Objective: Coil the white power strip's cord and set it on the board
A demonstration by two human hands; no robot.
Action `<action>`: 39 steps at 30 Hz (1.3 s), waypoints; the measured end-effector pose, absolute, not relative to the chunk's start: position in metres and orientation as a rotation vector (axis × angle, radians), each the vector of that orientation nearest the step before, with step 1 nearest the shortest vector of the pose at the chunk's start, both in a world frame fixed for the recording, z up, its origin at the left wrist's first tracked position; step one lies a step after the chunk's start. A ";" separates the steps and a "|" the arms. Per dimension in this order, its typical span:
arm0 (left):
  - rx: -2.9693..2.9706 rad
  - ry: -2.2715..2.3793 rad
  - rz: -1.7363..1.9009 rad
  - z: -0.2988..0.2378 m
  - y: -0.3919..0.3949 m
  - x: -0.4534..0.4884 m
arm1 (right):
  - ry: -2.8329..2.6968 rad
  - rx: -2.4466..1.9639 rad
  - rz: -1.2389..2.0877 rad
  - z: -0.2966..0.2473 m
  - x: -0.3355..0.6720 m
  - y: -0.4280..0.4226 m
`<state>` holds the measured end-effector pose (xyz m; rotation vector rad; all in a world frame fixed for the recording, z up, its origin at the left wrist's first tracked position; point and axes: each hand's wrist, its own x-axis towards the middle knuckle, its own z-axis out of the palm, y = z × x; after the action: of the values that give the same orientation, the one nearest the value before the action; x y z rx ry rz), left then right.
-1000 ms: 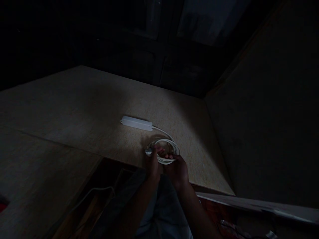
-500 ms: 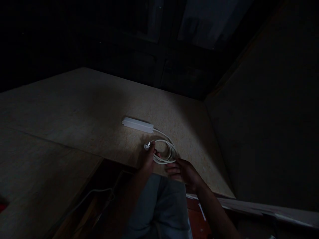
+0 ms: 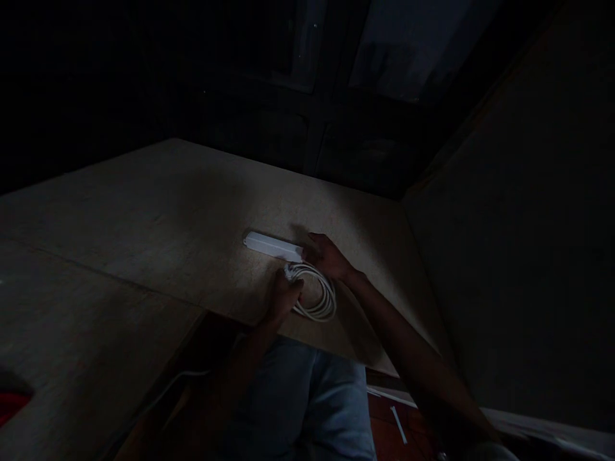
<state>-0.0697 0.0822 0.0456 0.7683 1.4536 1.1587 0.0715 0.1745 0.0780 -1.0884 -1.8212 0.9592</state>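
A long white power strip (image 3: 273,247) lies on the stone-like tabletop. Its white cable (image 3: 328,303) is wound into a round coil just in front of it. My left hand (image 3: 284,294) is closed round the left side of the coil, near the plug end, which is hard to make out in the dimness. At the strip's right end is my right hand (image 3: 329,256), fingers stretched out and apart, close to where the cable leaves the strip. Whether those fingers touch the strip or cable I cannot tell.
The pale tabletop (image 3: 158,211) has a seam on the left and an edge above my jeans-clad legs (image 3: 312,403). A wall (image 3: 509,256) stands at right. Something red (image 3: 12,404) sits at the far left. Another white cable (image 3: 180,379) hangs below the edge.
My right hand has moved from the coil's lower right up to the strip's right end, and its fingers have opened. The coil looks more complete. My left hand still grips it.
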 end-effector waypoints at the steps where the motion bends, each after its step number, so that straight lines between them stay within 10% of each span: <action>1: 0.803 1.470 1.156 0.042 0.085 -0.071 | -1.944 -1.076 0.935 0.080 0.060 0.185; 11: 1.532 1.737 0.814 0.053 0.099 -0.093 | -2.506 -1.172 0.940 0.089 0.017 0.219; 23: 2.163 1.675 0.411 0.055 0.118 -0.055 | -2.384 -2.013 0.136 0.108 0.081 0.165; 39: 2.151 1.528 0.574 0.040 0.128 -0.047 | -1.796 -1.749 1.081 0.083 0.130 0.189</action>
<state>-0.0466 0.1283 0.0399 2.1513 1.5278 0.5739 0.1295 0.1886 0.0831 -1.7489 -1.7960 1.0809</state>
